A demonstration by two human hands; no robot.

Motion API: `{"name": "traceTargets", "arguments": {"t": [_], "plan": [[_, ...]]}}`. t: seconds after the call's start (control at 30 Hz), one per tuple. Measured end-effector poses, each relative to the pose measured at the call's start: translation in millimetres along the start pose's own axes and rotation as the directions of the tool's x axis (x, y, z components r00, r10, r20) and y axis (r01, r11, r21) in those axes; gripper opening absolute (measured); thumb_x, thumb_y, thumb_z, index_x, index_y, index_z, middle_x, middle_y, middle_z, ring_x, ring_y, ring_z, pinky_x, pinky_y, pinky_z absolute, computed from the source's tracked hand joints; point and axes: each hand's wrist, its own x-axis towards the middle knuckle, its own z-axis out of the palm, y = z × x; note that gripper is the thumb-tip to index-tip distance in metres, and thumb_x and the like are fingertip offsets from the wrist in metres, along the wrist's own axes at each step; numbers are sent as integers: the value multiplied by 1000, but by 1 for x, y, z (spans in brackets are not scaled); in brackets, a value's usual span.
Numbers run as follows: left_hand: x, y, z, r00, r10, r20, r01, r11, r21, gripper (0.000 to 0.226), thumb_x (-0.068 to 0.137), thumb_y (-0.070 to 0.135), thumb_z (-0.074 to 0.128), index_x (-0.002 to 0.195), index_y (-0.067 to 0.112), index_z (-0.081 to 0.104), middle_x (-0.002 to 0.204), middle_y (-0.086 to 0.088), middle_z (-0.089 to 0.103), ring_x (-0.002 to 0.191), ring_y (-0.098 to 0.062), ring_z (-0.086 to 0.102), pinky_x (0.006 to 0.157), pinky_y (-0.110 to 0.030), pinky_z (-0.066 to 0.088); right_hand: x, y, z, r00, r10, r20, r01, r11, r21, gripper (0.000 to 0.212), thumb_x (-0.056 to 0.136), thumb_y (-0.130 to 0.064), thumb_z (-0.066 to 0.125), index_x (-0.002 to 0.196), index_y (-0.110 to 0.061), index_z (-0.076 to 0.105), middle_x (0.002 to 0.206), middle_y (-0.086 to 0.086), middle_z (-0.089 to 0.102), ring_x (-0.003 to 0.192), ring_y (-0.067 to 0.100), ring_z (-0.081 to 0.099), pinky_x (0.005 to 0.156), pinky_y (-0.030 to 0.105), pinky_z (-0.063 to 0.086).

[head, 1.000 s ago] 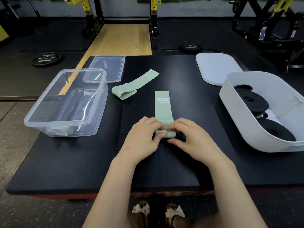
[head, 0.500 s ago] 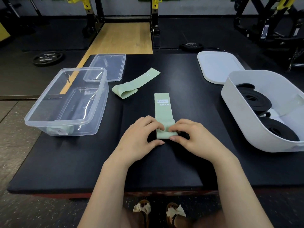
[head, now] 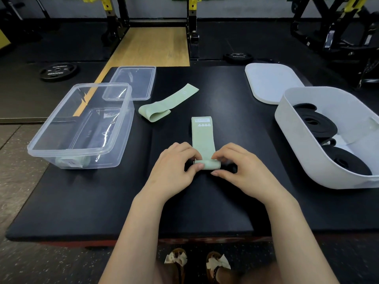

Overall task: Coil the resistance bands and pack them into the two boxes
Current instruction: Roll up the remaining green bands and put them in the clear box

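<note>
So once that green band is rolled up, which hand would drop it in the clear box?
Probably the left hand. The clear box sits on that side, already holding a green roll, while the right hand is nearer the white box of black coils. Both pinch the band now.

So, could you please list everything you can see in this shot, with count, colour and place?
Partly rolled fabric resistance band: 1, pale green, table centre, near end coiled.
Loose fabric resistance band: 1, pale green, beyond it, lying flat with one end folded.
Clear plastic box: 1, transparent, table left, a rolled pale green band inside.
Clear plastic lid: 1, transparent, behind that box.
White oval tub: 1, white, table right.
Coiled rubber bands: at least 2, black, inside the tub.
White oval lid: 1, white, behind the tub.
Padded table: 1, black.
Weight plates: 2, black, floor behind.
Sandals: 2, brown with cream bows, below the table edge.
Left hand: pinches the roll.
Right hand: pinches the roll.
</note>
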Motion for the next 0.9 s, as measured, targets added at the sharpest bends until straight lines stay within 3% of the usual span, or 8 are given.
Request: {"name": "traceTargets", "arguments": {"t": [0.1,0.27,0.4,0.57,0.73,0.9], "plan": [[2,2,1,999,-39,-2,39,999,-14,9,90,30,58,91,24,63,90,13,57,89,-10,46,87,-32,40,1,0,2,1000,-5,-21,4,1000,-29,23,81,-21,73,101,-24,64,97,-20,53,88,3,52,78,32,49],[1,3,1,996,-87,2,87,996,1,14,90,35,55,99,26,61,86,15,52,89,-8,46,89,-28,38,5,0,4,999,-4,-52,1,999,-45,17,85,-18,70,102,-19,68,96,-15,58,88,5,53,80,26,46],[-1,3,-4,990,-137,20,138,985,-100,20,85,32,65,104,25,60,86,16,52,89,-4,49,85,-18,37,7,-1,5,993,100,-61,-99,995,11,22,85,-16,70,107,-18,71,96,-10,62,88,7,57,84,21,45],[-1,0,-6,968,-249,37,250,938,-241,19,79,21,73,97,22,68,91,9,62,82,1,56,74,-1,37,7,-6,7,955,267,-125,-255,961,106,27,81,-19,74,108,-22,72,93,-10,69,87,7,63,88,24,50],[3,2,-4,964,-266,22,262,926,-273,19,76,17,76,94,15,69,87,6,62,77,3,54,69,0,36,5,-11,7,940,326,-102,-307,937,167,33,83,-20,72,115,-23,68,106,-9,71,100,2,64,95,18,46],[5,6,-1,962,-272,10,266,929,-258,22,73,22,79,90,14,67,78,16,53,72,5,50,66,1,35,3,-11,9,956,286,-65,-282,957,65,36,83,-21,72,118,-28,66,104,-5,68,101,8,60,94,20,44]]}}
